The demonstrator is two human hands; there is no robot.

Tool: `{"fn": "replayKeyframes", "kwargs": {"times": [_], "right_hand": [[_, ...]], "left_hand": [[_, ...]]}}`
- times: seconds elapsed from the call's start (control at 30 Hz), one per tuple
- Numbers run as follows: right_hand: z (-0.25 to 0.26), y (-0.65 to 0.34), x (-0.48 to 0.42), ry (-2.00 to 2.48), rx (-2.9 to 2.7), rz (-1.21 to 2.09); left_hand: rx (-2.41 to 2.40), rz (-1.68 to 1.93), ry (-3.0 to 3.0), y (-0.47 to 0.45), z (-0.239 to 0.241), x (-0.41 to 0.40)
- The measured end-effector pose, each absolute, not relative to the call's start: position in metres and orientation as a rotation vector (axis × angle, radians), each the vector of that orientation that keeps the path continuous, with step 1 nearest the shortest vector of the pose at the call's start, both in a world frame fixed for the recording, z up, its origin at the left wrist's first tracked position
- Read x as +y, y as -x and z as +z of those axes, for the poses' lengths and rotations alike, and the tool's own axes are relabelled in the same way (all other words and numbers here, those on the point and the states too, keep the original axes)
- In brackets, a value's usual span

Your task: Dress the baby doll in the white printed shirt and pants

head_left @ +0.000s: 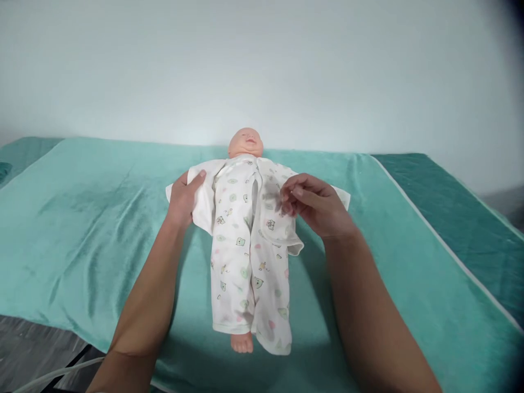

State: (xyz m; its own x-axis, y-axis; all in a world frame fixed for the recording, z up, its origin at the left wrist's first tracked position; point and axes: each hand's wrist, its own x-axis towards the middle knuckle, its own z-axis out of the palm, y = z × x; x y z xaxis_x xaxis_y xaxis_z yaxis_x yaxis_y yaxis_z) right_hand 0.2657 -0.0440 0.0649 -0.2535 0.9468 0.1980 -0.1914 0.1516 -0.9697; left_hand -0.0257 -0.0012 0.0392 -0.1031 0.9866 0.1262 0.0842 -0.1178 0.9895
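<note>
A baby doll [244, 143] lies on its back on a teal blanket [90, 229], dressed in a white printed romper [235, 256]. One bare foot shows at the bottom. My left hand [184, 197] grips the romper's sleeve on the doll's left side of the picture, thumb on top. My right hand [313, 203] pinches the loose front flap of the romper near the doll's chest, fingers pressed together.
The blanket covers a bed against a pale wall. A darker teal sheet [450, 202] shows at the right. Grey floor [28, 349] and a white cable [53, 375] lie at the lower left.
</note>
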Motion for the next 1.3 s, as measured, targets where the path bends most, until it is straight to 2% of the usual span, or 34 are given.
{"fn": "replayKeyframes", "kwargs": {"times": [0.13,0.33,0.47,0.63,0.83,1.07,1.2,1.3], "right_hand": [[0.049,-0.237,-0.043,0.911,-1.134,1.091],[0.038,-0.211,-0.064,1.072,-1.272,0.643],[0.034,-0.208,-0.075,1.013,-1.515,0.441],[0.034,-0.208,-0.072,1.006,-1.488,0.405],[0.037,-0.201,-0.072,1.042,-1.625,0.324],[0.045,-0.2,-0.066,1.081,-1.7,0.527],[0.061,-0.193,-0.056,1.359,-1.919,0.35],[0.069,-0.185,-0.054,1.486,-2.032,0.257]], "left_hand": [[1.009,1.295,-1.353,0.014,0.053,-0.018],[0.652,0.821,-1.568,0.01,0.064,-0.043],[0.792,1.148,-1.507,0.003,0.06,-0.041],[1.141,1.489,-1.557,-0.007,0.049,-0.03],[1.258,1.49,-1.989,-0.018,0.051,-0.042],[0.904,1.121,-2.299,-0.024,0.059,-0.057],[0.721,1.043,-2.344,-0.026,0.062,-0.062],[0.653,1.167,-2.176,-0.024,0.06,-0.064]]}}
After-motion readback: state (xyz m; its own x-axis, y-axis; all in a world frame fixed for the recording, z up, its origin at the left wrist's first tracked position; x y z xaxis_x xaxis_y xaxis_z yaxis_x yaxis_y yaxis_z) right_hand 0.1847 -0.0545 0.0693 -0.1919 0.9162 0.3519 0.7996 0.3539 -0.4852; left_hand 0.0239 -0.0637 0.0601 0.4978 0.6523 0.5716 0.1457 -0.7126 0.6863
